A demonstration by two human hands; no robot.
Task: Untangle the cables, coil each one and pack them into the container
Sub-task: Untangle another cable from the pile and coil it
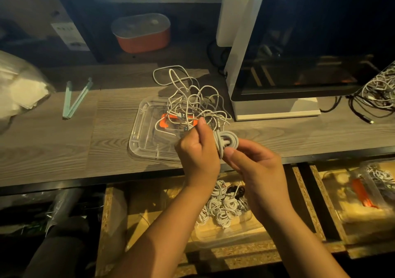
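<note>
We are holding a small grey coil of cable (pixel 227 141) between both hands, just above the front part of the wooden desk (pixel 64 145). Our right hand (pixel 256 168) is pinching the lower side of the coil with thumb and fingers, and our left hand (pixel 197 149) is closing around a strand beside the coil, thumb raised. From the coil the cable is running up into a loose white tangle of cables (pixel 192 100), which is lying partly inside and partly over the back edge of a clear plastic container (pixel 145 136) sitting on the desk just behind our hands. Something orange (pixel 168 120) is showing through the container under the tangle; it is probably a clip or lid part, though the wires are covering most of it.

Below the desk edge, in an open drawer, a second clear tub (pixel 224 230) is holding many coiled white cables (pixel 222 207). To the right, another clear box (pixel 367 200) is sitting in a neighbouring compartment. On the desk, a white-framed monitor (pixel 288 85) is standing to the right of the tangle, with a further heap of wires (pixel 378 89) beyond it. Two pale green sticks (pixel 74 100) are lying to the left, and an orange tub with a clear lid (pixel 142 34) is resting at the back.
</note>
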